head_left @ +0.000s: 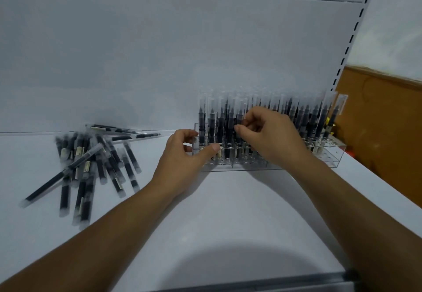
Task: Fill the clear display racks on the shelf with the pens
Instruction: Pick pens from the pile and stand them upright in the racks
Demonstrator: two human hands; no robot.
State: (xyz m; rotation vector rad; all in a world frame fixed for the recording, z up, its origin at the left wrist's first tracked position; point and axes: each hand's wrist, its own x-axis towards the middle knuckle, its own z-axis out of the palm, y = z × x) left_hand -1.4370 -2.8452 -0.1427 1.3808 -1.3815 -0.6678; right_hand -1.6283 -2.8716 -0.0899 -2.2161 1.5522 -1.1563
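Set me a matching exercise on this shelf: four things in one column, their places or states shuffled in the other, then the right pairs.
Things
1. loose pens
2. rack
3. left hand
4. right hand

Places or states
A. grips the rack's left end
B. heaped flat on the left of the shelf
C. stands at right, holding upright pens
D. pinches one of the upright pens, mid-rack

Pairs: 1-B, 2-C, 3-A, 4-D

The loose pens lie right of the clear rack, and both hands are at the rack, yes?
No. The head view shows the pile of black pens with frosted caps left of the clear plastic rack. The left hand and right hand are at the rack.
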